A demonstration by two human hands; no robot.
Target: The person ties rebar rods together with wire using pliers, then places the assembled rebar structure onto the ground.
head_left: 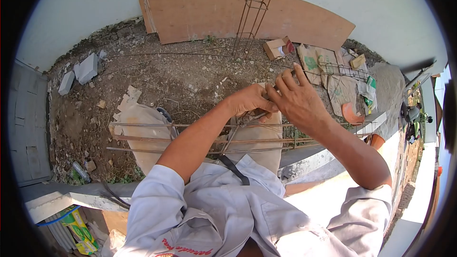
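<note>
Both my hands meet above a long cage of steel reinforcing bars (pixel 143 138) that lies across my lap. My left hand (pixel 250 100) is closed, its thumb and fingers pinched together over the upper bar near a bent stirrup (pixel 230 140). Against its fingertips my right hand (pixel 300 100) is also closed at thumb and forefinger, the other fingers half raised. Something small and thin, perhaps wire, is between them, but the fingers hide it. A dull metallic piece shows under my left hand; its kind is unclear.
An upright rebar cage (pixel 252 33) stands before a leaning plywood sheet (pixel 204 14). To the right are an open carton (pixel 276 49), paper sacks (pixel 340 93) and a broken terracotta piece (pixel 351 113). Light blocks (pixel 86 69) lie left on rough soil. A low concrete ledge (pixel 309 162) runs alongside.
</note>
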